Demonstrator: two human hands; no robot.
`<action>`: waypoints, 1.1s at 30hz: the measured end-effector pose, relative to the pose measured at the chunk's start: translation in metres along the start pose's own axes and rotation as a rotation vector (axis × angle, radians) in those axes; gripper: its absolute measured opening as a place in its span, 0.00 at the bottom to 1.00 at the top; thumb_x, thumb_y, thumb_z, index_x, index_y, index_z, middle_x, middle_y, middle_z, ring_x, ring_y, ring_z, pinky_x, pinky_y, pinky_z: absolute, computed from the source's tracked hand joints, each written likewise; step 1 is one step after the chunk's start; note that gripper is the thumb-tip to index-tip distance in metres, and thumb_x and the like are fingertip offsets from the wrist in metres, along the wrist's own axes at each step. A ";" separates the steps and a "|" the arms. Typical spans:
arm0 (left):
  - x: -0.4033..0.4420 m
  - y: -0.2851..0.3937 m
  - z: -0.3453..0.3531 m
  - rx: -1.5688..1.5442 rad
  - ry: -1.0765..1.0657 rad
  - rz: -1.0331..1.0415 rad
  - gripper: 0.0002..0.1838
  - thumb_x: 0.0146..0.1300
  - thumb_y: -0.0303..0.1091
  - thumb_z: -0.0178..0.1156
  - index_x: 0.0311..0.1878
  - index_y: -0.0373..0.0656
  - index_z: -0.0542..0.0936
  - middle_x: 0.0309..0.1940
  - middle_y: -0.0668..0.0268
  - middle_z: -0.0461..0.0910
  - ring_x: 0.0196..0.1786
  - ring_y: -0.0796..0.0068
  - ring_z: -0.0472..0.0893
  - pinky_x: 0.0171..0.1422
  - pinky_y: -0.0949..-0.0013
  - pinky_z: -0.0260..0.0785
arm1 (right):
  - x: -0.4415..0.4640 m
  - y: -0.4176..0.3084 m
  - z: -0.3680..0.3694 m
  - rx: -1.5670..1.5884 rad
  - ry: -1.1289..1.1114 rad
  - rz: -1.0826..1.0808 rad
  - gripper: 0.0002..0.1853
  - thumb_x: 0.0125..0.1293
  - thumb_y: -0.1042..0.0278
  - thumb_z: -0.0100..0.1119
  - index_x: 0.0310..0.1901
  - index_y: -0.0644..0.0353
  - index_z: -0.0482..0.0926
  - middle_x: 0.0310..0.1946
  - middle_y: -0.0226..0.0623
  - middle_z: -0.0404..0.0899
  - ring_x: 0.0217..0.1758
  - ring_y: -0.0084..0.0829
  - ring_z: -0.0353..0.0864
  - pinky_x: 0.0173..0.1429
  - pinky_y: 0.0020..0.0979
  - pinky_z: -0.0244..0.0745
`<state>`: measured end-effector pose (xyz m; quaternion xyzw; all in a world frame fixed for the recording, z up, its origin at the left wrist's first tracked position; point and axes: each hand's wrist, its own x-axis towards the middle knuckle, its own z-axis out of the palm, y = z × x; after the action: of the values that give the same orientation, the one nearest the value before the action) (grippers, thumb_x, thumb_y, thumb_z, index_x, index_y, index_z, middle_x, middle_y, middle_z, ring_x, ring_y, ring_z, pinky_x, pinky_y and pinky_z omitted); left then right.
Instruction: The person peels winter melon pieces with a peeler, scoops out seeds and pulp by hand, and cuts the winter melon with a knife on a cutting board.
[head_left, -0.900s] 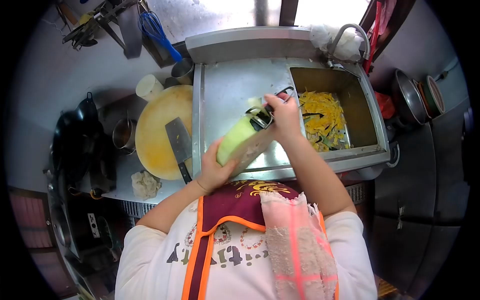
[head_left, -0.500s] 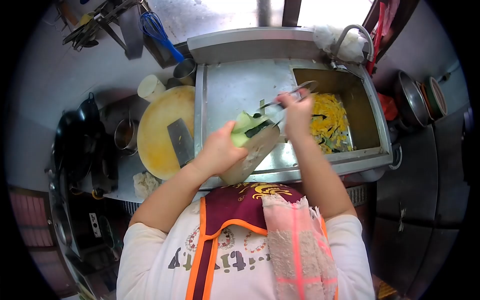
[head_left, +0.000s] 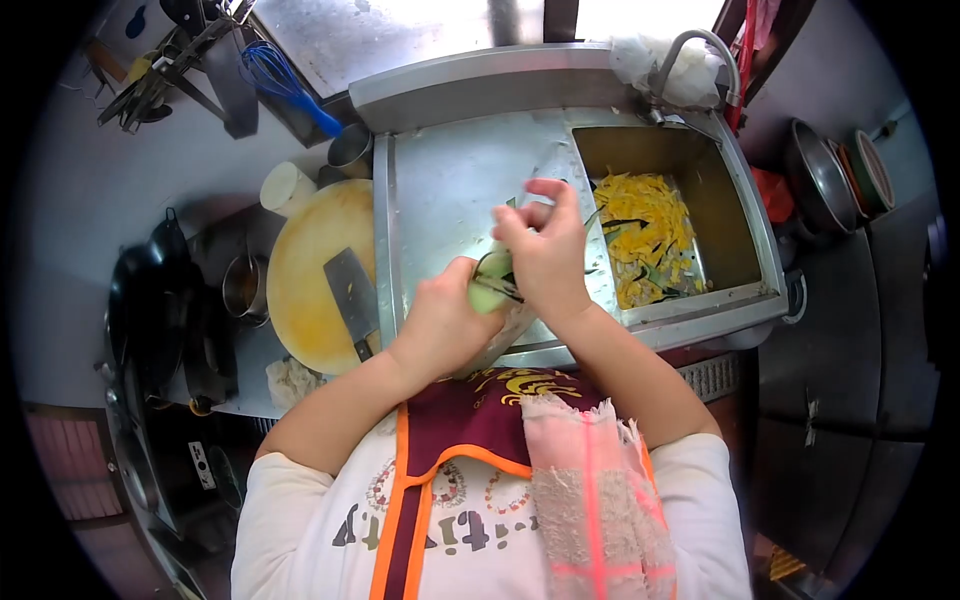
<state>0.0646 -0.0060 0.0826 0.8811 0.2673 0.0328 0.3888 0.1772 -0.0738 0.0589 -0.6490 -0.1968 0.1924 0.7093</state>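
Observation:
My left hand is wrapped around a large gourd, holding it tilted in front of my apron. Pale green flesh and dark green rind show at its upper end; its lower part is mostly behind my hands and forearm. Right across that end lies my right hand, fingers curled. It grips a peeler, now almost wholly hidden by the hand; a thin dark curve shows against the flesh. Dark green strips stick out beside the right hand. Yellow and dark green peelings are heaped in the sink basin.
A metal drainboard lies beyond my hands. Left of it, a cleaver rests on a round cutting board. A faucet arches over the sink's back corner. Pots and a wok stand far left.
My right hand has moved left and inward from the basin's edge onto the gourd's end. The peeler, plainly visible before, is now mostly covered. The view has shifted slightly.

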 end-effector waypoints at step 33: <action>0.009 -0.012 0.020 -0.047 0.164 0.167 0.20 0.44 0.31 0.65 0.42 0.38 0.73 0.30 0.48 0.78 0.35 0.48 0.79 0.38 0.58 0.72 | 0.030 0.031 -0.017 0.036 0.228 0.065 0.17 0.55 0.69 0.57 0.40 0.74 0.66 0.24 0.43 0.80 0.28 0.28 0.79 0.36 0.25 0.73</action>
<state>0.0721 -0.0085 0.0593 0.8853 0.2231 0.1432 0.3821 0.2108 -0.0699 0.0272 -0.6598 -0.0903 0.1439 0.7320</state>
